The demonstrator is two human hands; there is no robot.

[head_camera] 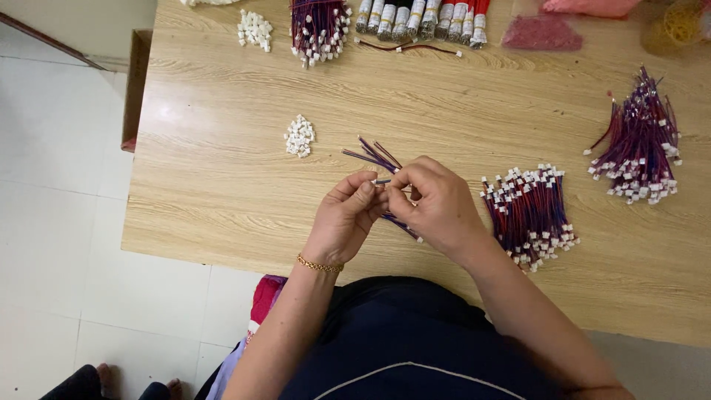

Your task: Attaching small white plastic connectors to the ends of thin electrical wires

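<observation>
Nearest my view, the left hand (346, 215) pinched a small white connector (381, 181) at its fingertips; the right hand (437, 204) gripped a bundle of purple wires (376, 157) above the table (222, 185). Loose strands, I judged, could slip and miss the connector.

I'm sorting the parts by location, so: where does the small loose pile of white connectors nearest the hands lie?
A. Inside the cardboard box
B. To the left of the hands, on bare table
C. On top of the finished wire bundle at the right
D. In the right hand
B: the small pile of white connectors lies on the bare table, up and left of the left hand and right hand.
</observation>
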